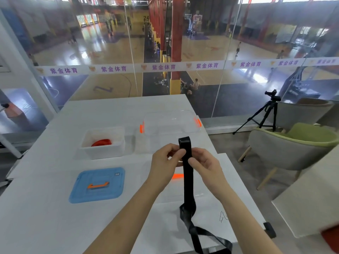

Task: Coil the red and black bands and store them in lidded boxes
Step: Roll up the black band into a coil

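The black band (pixel 187 180) hangs upright in front of me, its folded top end sticking up above my fingers. My left hand (pixel 166 162) and my right hand (pixel 203 162) both pinch it near that top. Its lower length trails in loose loops onto the table near the front edge. The red band (pixel 101 142) lies coiled inside an open white box (pixel 102 151) at centre left. A clear box (pixel 170 123) with orange latches stands beyond my hands. A blue lid (pixel 98 185) with an orange handle lies flat at the left.
A clear lid with an orange handle (pixel 177 176) lies on the white table (pixel 45 208) under my hands. A glass wall rises behind the table. A tripod (pixel 264 114) and green-grey chair (pixel 293 147) stand on the right.
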`<action>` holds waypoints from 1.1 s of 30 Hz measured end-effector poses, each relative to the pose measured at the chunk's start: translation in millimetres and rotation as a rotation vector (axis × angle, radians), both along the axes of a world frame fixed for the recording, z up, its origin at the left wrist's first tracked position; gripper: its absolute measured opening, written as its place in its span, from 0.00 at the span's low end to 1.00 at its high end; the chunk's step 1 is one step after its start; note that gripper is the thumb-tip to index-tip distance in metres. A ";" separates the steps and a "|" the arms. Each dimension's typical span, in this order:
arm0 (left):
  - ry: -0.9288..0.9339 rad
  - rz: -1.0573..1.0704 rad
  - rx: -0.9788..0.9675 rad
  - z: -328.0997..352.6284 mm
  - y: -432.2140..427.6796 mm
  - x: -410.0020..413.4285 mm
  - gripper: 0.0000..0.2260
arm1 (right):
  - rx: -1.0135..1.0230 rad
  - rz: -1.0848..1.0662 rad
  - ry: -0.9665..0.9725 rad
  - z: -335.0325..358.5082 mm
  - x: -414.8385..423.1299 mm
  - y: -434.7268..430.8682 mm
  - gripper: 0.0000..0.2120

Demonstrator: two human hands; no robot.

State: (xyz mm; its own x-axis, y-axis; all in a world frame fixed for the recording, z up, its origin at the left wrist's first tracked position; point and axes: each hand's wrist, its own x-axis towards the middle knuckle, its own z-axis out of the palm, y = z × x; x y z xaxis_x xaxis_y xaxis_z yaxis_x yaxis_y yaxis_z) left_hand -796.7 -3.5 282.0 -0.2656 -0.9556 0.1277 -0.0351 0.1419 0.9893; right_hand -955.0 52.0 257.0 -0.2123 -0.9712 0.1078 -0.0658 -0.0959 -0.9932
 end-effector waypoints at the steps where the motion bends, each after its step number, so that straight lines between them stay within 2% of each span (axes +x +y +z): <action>1: 0.017 0.000 0.003 5.4 -1.7 -1.6 0.05 | 0.026 0.045 0.031 -3.6 0.4 2.4 0.11; 3: 0.018 0.004 -0.020 15.4 -5.0 -5.5 0.06 | 0.071 0.067 0.081 -8.6 0.3 5.9 0.09; 6: 0.046 0.007 -0.031 27.1 -8.0 -10.7 0.06 | 0.108 0.061 0.055 -9.8 -0.7 8.9 0.07; 9: 0.100 0.029 -0.008 32.7 -14.2 -10.8 0.07 | 0.141 0.077 0.107 -10.1 -1.7 10.5 0.09; 13: 0.095 0.106 -0.003 30.3 -18.8 -8.4 0.10 | 0.120 0.109 0.060 1.4 -7.0 11.7 0.12; 15: 0.208 0.077 0.065 31.2 -19.0 -9.1 0.11 | 0.092 0.132 0.006 13.8 -6.7 12.1 0.12; 18: 0.554 -0.081 0.295 40.1 -17.8 -14.3 0.15 | 0.102 0.145 0.012 21.5 -4.4 6.4 0.14; 20: 0.698 -0.135 0.376 43.5 -16.0 -17.6 0.14 | 0.128 0.152 0.046 16.9 -2.9 4.1 0.15; 25: 0.676 -0.136 0.350 41.2 -7.0 -24.9 0.06 | 0.162 0.184 0.031 7.1 -3.5 9.6 0.14; 28: 0.658 -0.137 0.358 41.3 -2.8 -27.1 0.07 | 0.165 0.224 0.006 3.3 -1.2 12.5 0.06; 33: 0.721 -0.181 0.313 50.9 -4.2 -24.8 0.09 | 0.171 0.275 0.071 -10.8 -5.2 15.2 0.09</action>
